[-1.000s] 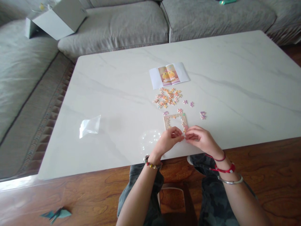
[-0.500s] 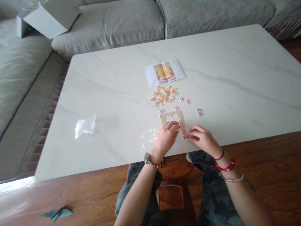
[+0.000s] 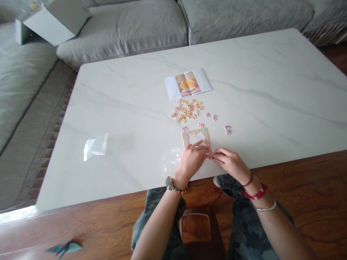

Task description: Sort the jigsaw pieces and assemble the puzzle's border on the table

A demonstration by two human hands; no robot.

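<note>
A small pastel jigsaw frame (image 3: 195,134), only its border joined, lies near the front edge of the white marble table (image 3: 130,108). My left hand (image 3: 192,161) rests flat over the frame's lower left part, fingers stretched out. My right hand (image 3: 230,163) is beside it at the frame's lower right corner, fingertips pinched on a tiny pink puzzle piece (image 3: 210,156). A heap of loose puzzle pieces (image 3: 186,110) lies just beyond the frame, with a few strays (image 3: 227,129) to the right. The picture leaflet (image 3: 188,83) sits behind the heap.
A crumpled clear plastic bag (image 3: 94,147) lies on the table's left side. A grey sofa (image 3: 130,29) runs behind and to the left, with a white box (image 3: 54,20) on it. Folded green paper (image 3: 63,247) lies on the wooden floor.
My left hand has gone from a pinch to lying flat on the frame. My right hand stays at the lower right corner. The camera view has shifted slightly.
</note>
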